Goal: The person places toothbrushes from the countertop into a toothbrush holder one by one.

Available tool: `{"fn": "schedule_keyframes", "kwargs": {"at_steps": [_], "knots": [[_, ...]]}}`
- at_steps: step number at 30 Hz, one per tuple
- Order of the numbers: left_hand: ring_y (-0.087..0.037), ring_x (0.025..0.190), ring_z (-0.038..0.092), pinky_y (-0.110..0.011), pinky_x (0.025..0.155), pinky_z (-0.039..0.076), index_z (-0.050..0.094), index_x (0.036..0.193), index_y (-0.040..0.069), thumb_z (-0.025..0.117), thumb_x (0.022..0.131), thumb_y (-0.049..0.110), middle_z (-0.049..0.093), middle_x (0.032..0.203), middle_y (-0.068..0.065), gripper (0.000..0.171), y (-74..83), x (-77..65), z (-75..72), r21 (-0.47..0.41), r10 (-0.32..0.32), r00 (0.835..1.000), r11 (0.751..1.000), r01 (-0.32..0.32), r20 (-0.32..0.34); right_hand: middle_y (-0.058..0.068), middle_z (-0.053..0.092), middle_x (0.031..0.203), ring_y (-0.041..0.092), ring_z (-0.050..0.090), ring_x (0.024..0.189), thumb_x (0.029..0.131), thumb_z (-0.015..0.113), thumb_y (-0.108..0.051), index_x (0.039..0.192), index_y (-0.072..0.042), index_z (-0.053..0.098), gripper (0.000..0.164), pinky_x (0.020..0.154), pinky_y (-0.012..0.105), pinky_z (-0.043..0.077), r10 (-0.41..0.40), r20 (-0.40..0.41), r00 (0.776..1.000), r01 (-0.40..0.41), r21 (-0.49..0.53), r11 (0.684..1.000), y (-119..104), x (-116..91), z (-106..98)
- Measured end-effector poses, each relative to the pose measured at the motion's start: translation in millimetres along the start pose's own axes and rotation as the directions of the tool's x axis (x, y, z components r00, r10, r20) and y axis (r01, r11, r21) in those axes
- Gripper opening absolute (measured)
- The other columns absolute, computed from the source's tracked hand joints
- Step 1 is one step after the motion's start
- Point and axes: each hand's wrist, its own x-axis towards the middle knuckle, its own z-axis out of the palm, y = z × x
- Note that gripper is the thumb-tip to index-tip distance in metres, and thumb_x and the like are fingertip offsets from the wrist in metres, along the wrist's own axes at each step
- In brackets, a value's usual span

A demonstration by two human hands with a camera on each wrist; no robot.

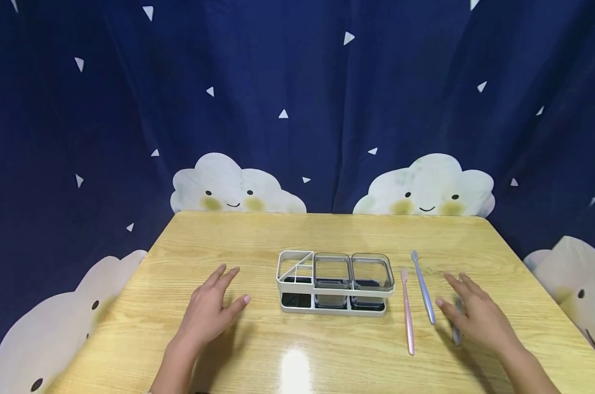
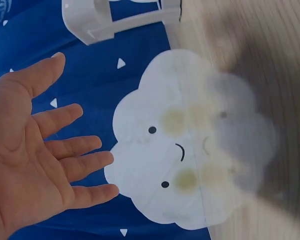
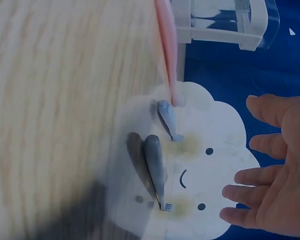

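Rising beyond the far edge, a dark blue curtain (image 1: 297, 65) backs the wooden table (image 1: 356, 355). Midway between the table's left and right edges sits a white holder (image 1: 341, 293), its long side parallel to the far edge, probably so its compartments face the person squarely. Toward the left edge hovers the left hand (image 1: 211, 312), fingers spread, gripping nothing; toward the right edge, the right hand (image 1: 481, 320) is equally loose and bare. Two clear cups (image 1: 330, 300) stand upright in the holder, its frame apparently keeping them from tipping. Between holder and right edge lie a pink toothbrush (image 1: 408, 314), a blue toothbrush (image 1: 423, 287) and, partly hidden beneath the right hand, a grey toothbrush (image 1: 457, 332); their handles point toward the near edge, presumably for easy reach.
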Motion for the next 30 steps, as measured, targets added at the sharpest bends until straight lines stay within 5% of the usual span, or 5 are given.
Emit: {"fn": "schedule_keyframes", "kwargs": {"at_steps": [14,25,30], "knots": [[-0.043,0.123,0.037,-0.062,0.093,0.030,0.052,0.132,0.011,0.070,0.084,0.033,0.039,0.139,-0.020,0.057,8.1,8.6,12.9,-0.216,0.030,0.999,0.976,-0.020,0.043,0.034,0.045,0.127,0.054,0.041,0.111,0.089,0.065,-0.020,0.131,0.006,0.046,0.053,0.081,0.064,0.035,-0.020,-0.045,0.999,0.028,0.181,0.983,-7.7,0.6,10.8],[-0.039,0.124,0.038,-0.060,0.095,0.029,0.049,0.135,0.013,0.068,0.085,0.033,0.043,0.137,-0.015,0.057,11.1,16.1,20.8,-0.280,0.056,0.997,0.959,-0.041,0.047,0.032,0.047,0.126,0.047,0.052,0.105,0.093,0.059,-0.022,0.130,0.007,0.048,0.048,0.075,0.054,0.047,0.066,-0.007,0.998,-0.061,0.283,0.957,-14.0,1.7,18.0],[-0.033,0.126,0.038,-0.057,0.097,0.030,0.047,0.136,0.014,0.070,0.084,0.032,0.045,0.137,-0.012,0.059,11.2,21.1,25.2,-0.327,0.077,0.997,0.943,-0.064,0.029,0.030,0.050,0.123,0.043,0.054,0.103,0.095,0.055,-0.026,0.132,0.007,0.045,0.050,0.069,0.039,0.052,0.111,0.039,0.993,-0.117,0.346,0.931,-15.8,2.9,19.8]]}}
